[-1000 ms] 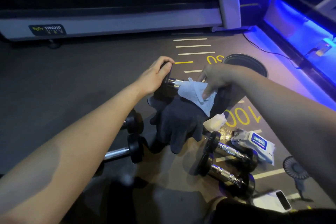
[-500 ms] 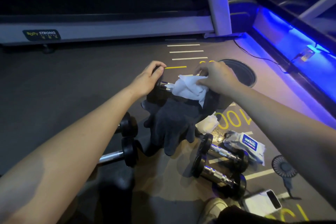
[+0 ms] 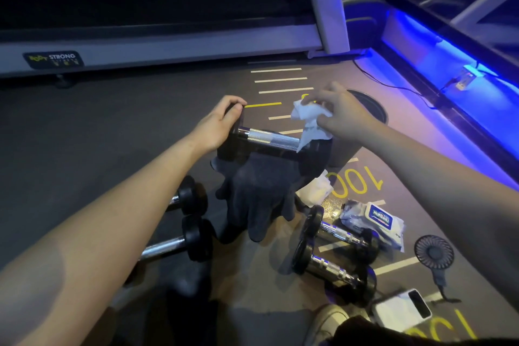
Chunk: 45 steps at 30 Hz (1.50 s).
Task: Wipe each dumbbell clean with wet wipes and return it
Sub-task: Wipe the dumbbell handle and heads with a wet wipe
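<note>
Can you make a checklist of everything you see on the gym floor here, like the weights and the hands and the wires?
Surface: dark gym floor with white and yellow markings.
Job's things: held dumbbell resting on dark gloves; white wipe; wipes pack; four more dumbbells on the floor.
Clutter: crumpled used wipe, small fan, white phone-like device.
Hands: left hand grips the dumbbell's end; right hand pinches the wipe.
Cables: black cable near the blue light.
Surroundings: treadmill, round black bin.

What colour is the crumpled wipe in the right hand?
White, seen in the head view: the crumpled wet wipe.
</note>
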Each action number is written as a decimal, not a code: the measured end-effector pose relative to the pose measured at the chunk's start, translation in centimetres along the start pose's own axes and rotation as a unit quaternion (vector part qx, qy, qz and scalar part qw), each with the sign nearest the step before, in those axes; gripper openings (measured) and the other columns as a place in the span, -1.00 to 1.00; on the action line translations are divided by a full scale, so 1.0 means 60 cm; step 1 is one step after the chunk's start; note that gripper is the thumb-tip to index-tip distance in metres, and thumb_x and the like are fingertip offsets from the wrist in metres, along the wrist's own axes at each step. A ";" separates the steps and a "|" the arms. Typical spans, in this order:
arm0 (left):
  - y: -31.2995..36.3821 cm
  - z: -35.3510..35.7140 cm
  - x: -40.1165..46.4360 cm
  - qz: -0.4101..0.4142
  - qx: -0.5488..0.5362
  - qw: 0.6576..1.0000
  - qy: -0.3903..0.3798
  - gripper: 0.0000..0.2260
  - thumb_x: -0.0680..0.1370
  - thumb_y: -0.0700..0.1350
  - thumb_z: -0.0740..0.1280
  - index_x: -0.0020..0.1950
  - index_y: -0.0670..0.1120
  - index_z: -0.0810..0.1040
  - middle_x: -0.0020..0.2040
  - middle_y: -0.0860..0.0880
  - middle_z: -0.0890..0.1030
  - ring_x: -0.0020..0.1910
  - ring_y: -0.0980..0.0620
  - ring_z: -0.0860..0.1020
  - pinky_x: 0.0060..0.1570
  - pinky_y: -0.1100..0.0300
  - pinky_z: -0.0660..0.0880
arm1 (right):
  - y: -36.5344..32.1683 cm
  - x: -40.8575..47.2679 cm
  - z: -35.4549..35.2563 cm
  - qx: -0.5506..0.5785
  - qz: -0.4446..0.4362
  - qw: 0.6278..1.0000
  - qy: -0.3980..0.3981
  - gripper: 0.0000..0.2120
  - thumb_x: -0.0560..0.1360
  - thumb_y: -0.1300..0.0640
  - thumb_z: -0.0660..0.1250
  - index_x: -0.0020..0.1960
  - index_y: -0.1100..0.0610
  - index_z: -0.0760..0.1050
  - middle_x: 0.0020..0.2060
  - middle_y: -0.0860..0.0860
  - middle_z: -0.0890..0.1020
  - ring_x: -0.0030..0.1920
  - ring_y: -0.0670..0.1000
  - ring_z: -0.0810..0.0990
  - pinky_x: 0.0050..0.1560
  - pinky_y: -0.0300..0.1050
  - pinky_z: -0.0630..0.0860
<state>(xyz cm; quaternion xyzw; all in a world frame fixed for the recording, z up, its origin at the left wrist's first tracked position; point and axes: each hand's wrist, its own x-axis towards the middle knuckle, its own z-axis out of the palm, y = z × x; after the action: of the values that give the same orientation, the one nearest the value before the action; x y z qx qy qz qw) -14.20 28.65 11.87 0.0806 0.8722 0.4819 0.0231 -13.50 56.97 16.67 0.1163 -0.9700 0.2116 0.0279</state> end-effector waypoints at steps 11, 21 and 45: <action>-0.001 -0.003 -0.004 0.001 -0.001 1.000 -0.011 -0.74 0.72 0.05 0.10 0.34 0.06 0.47 0.19 0.04 0.54 0.07 0.10 0.46 -0.17 0.60 0.27 | -0.001 -0.059 0.031 0.150 0.058 0.986 -0.047 -0.77 0.52 0.09 0.38 0.10 -0.13 0.42 0.06 -0.08 0.44 0.11 -0.32 0.41 0.12 -0.36 0.31; -0.002 -0.012 -0.019 0.003 -0.023 0.999 -0.049 -0.62 0.56 0.08 0.43 0.34 0.15 0.42 0.18 0.12 0.52 0.04 0.15 0.52 -0.01 0.37 0.41 | -0.001 -0.083 0.048 0.220 0.046 0.973 -0.056 -0.40 0.29 -0.18 0.57 0.21 -0.38 0.33 0.36 -0.19 0.43 0.29 -0.08 0.50 0.16 0.08 0.58; 0.027 -0.052 -0.033 -0.024 0.195 0.969 -0.148 -0.22 0.38 -0.06 0.53 0.47 0.32 0.21 0.21 0.00 0.57 -0.01 -0.09 0.63 0.01 0.01 0.62 | -0.074 -0.111 0.055 0.203 0.180 0.962 -0.011 -0.41 0.40 0.22 0.42 0.14 -0.35 0.26 0.16 0.02 0.47 -0.55 0.06 0.58 -0.67 -0.23 0.39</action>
<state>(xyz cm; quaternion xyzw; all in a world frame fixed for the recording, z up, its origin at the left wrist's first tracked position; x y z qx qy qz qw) -12.44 26.55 14.82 0.1335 0.9379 0.2841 0.1476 -6.01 53.09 14.81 -0.0543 -0.9119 0.4044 -0.0453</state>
